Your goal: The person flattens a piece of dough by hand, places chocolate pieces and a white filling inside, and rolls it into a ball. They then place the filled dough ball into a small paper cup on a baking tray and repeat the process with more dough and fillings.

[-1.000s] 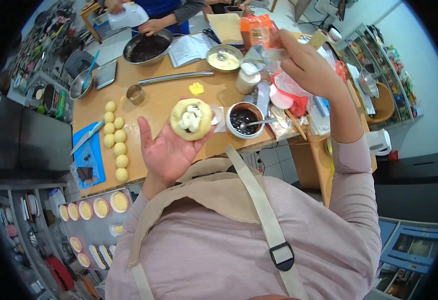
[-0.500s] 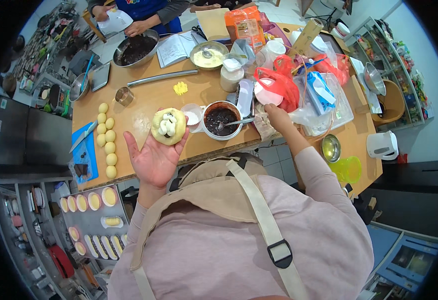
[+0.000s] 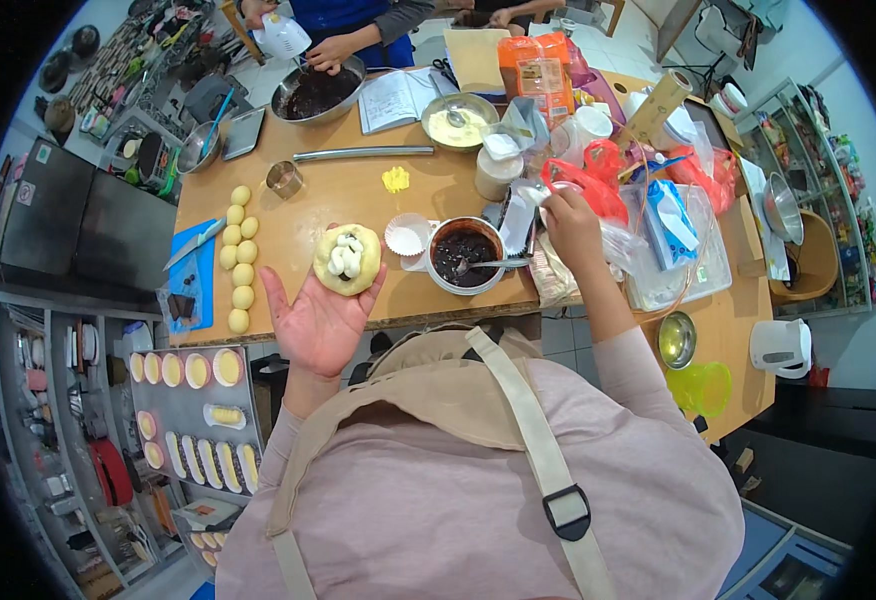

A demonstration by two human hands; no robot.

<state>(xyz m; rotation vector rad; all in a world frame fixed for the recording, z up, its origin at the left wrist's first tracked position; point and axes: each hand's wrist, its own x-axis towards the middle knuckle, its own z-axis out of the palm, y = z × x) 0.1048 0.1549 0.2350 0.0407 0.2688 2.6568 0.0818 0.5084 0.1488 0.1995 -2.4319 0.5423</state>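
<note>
Palm up, my left hand [image 3: 316, 325] bears a flat round of pale yellow dough [image 3: 330, 284] on its outstretched fingers. White filling [image 3: 349, 257] is heaped in the middle of the dough, with some dark filling showing under it. My right hand [image 3: 572, 222] is closed in front of the red plastic bag [image 3: 598, 186], its fingers on a small whitish thing [image 3: 532, 193] whose kind I cannot make out. Between the hands stand a white tub of dark filling [image 3: 466, 254] with a spoon [image 3: 488, 264] in it and a white paper baking cup [image 3: 408, 235].
Several dough balls [image 3: 243, 274] line the left, beside a knife [image 3: 196, 243] on a blue mat [image 3: 191, 292]. A rolling pin [image 3: 363, 154] lies farther back. A tray [image 3: 198, 413] holds filled cups. Across the table, another person's hands work a mixer [image 3: 283, 37] over a bowl [image 3: 318, 110].
The view has shifted, so the table sits farther right. My right hand has moved a little away from me, with a whitish thing at its fingertips. My left hand still bears the dough.
</note>
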